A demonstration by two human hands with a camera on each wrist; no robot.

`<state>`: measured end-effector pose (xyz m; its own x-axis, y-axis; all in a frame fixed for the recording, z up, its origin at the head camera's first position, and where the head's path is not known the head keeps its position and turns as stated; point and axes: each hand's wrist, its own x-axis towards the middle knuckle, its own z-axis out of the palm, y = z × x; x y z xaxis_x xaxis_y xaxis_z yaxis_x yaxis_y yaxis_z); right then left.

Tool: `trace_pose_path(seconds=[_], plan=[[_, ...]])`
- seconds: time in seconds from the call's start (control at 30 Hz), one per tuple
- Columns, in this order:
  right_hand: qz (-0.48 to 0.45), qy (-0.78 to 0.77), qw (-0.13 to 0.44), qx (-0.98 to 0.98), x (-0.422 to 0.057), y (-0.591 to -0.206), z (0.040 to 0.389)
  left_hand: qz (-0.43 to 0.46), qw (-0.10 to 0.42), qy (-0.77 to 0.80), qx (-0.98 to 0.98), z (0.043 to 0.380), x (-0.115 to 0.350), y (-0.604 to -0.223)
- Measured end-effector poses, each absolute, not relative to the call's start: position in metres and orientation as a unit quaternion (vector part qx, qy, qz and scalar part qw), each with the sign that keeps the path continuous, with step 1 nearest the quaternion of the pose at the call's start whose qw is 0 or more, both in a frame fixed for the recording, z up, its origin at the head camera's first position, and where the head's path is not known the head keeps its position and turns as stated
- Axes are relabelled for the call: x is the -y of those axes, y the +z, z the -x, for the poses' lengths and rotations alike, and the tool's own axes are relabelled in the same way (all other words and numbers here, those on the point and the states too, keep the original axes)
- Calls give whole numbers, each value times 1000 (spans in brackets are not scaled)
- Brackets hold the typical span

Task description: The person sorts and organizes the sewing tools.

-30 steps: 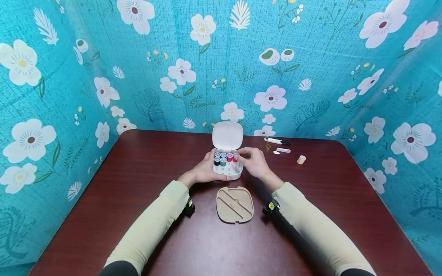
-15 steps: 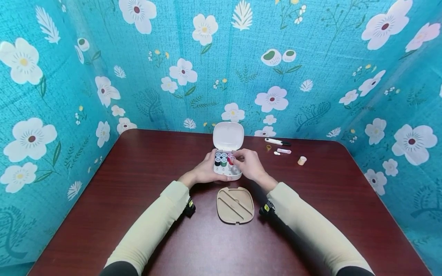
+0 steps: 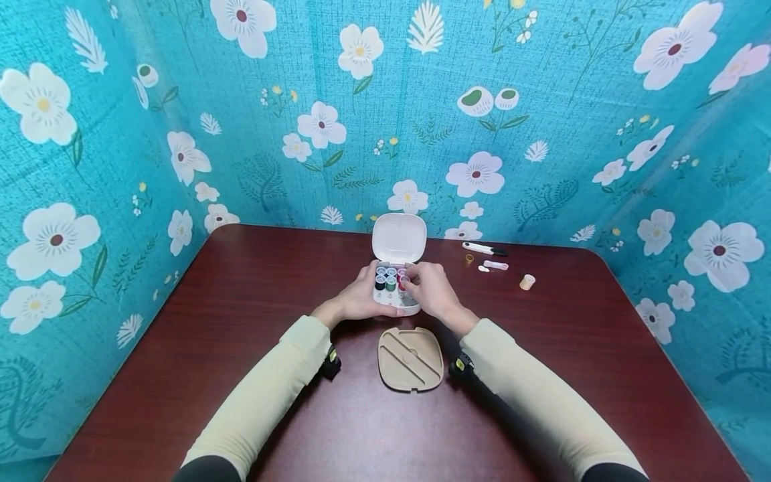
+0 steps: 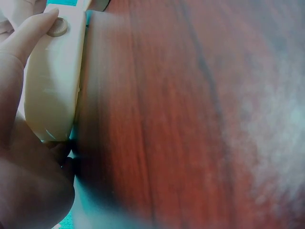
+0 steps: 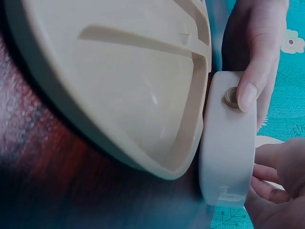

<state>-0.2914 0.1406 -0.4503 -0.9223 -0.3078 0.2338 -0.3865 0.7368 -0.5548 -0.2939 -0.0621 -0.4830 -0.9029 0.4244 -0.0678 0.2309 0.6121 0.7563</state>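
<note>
A white sewing box (image 3: 399,237) stands on the table with its lid raised. My left hand (image 3: 357,294) grips its left side. In the left wrist view the thumb lies along the box's front wall (image 4: 55,81) by a round tan button (image 4: 58,27). Inside the box are thread spools: a black spool (image 3: 380,284), a green spool (image 3: 391,284) and a pink spool (image 3: 401,272) among them. My right hand (image 3: 436,291) pinches a red thread spool (image 3: 401,285) in the row nearer me, beside the green one. Its fingers partly hide the spool and the box's right side.
A tan divided tray (image 3: 411,359) lies just in front of the box. To the right are a white and black seam ripper-like tool (image 3: 484,248), a gold ring (image 3: 469,258), a small pinkish-white item (image 3: 496,265) and a beige spool (image 3: 527,282). A floral curtain hangs behind.
My right hand has moved the red spool from the back right corner of the box leftward and toward me, to beside the green spool. The left hand keeps its grip on the box.
</note>
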Motion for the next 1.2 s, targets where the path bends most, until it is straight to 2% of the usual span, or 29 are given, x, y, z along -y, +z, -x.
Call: trace_pose_path(seconds=[0.43, 0.87, 1.2], plan=[[-189, 281, 57, 939, -134, -451, 290, -179, 126, 406, -887, 299, 62, -490], [-190, 236, 59, 951, -132, -448, 290, -185, 112, 404, -889, 287, 62, -476], [-195, 240, 65, 949, -136, -442, 288, -177, 122, 405, -889, 298, 62, -490]])
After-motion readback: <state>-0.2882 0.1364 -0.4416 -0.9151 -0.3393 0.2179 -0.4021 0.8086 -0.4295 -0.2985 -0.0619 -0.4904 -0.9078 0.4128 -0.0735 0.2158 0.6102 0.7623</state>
